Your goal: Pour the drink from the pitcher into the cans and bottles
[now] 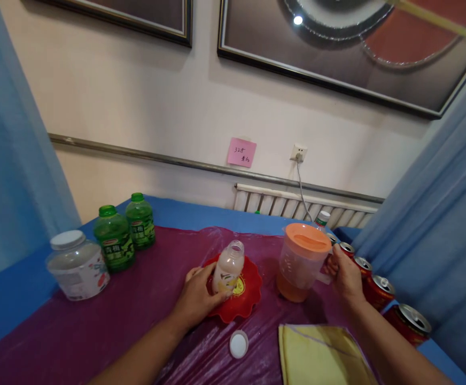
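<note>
While the left hand (201, 297) curls its fingers around an uncapped, clear plastic bottle (230, 262), they hide much of its lower part, so whether its base touches the red scalloped dish (254, 289) behind it cannot be told. The bottle tilts slightly, and its label is only partly readable. The right hand (346, 272) has its fingers closed on the handle of a translucent pitcher (302, 267) with an orange lid and amber liquid low inside; the fingertips are largely out of sight, and it is unclear whether the pitcher rests on the purple plastic sheet (145, 299) over the blue desk (185, 212).

Behind the pitcher, a white-capped bottle (323, 217) shows little more than its top. The right forearm covers part of the row of red cans (382, 291). A yellow cloth (321, 355) runs off the bottom edge, beside a white screw cap (239, 344) lying fully in view. Two green bottles (115, 240) overlap at left, next to a white-lidded jar (78, 267). Both framed pictures (145, 17) are cut off above.
</note>
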Available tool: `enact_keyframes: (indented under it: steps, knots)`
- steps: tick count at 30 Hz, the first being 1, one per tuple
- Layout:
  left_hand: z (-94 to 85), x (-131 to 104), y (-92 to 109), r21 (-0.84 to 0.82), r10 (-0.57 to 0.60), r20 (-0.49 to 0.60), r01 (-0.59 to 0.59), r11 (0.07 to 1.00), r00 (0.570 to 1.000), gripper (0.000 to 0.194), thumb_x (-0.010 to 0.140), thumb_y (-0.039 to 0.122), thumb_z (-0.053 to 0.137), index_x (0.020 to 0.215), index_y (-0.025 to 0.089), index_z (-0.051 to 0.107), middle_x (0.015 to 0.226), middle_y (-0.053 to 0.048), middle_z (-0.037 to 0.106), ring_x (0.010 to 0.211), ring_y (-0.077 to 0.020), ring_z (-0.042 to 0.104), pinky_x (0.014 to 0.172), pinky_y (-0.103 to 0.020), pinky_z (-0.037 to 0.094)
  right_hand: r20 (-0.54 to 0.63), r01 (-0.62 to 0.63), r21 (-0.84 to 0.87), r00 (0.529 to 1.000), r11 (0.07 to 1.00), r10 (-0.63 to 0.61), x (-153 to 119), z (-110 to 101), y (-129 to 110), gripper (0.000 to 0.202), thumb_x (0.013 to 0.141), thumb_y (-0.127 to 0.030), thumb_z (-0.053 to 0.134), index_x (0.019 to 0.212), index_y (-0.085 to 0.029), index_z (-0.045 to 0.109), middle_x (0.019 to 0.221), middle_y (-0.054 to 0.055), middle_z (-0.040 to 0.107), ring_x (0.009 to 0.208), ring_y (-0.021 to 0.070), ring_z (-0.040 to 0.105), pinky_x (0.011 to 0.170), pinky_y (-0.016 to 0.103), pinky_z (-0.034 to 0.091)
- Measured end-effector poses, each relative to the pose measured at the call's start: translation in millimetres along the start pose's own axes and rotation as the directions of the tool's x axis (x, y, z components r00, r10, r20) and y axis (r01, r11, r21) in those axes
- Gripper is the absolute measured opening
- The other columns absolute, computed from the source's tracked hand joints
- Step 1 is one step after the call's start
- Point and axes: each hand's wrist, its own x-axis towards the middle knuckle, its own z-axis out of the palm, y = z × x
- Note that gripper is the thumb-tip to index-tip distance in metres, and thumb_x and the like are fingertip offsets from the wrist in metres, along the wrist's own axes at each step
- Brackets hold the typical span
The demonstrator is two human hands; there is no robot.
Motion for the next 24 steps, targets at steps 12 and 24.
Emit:
enact_keyframes:
  steps: [12, 24]
  knots:
    - [-2.6, -4.0, 2.2, -0.061, -0.007, -0.016, 0.006, 0.998, 1.000, 0.067, 0.066, 0.045, 0.081, 0.128, 0.024, 0.065, 0.126, -0.010, 0.072, 0.116, -0.0363, 0.062, 0.110, -0.050, 0.033, 0.166, 0.119, -0.148, 0.982, 0.982, -0.094, 31.6, 39.0, -94.4, 0.057, 0.071, -0.064, 0.078, 0.056, -0.023, 0.042, 0.049, -0.009, 0.032, 0.043, 0.0072, 0.025, 0.040, 0.024, 0.021]
    - [-3.1, -7.3, 2.1, -0.074, 0.020, -0.038, -0.023, 0.997, 0.999, 0.069, 0.065, 0.044, 0.082, 0.129, 0.024, 0.065, 0.123, -0.010, 0.074, 0.113, -0.0359, 0.065, 0.111, -0.049, 0.034, 0.455, 0.361, -0.385, 0.875, 0.849, -0.166, 29.8, 88.5, -146.0, 0.063, 0.070, -0.073, 0.071, 0.051, -0.023, 0.038, 0.049, -0.008, 0.029, 0.046, 0.0076, 0.028, 0.041, 0.022, 0.025]
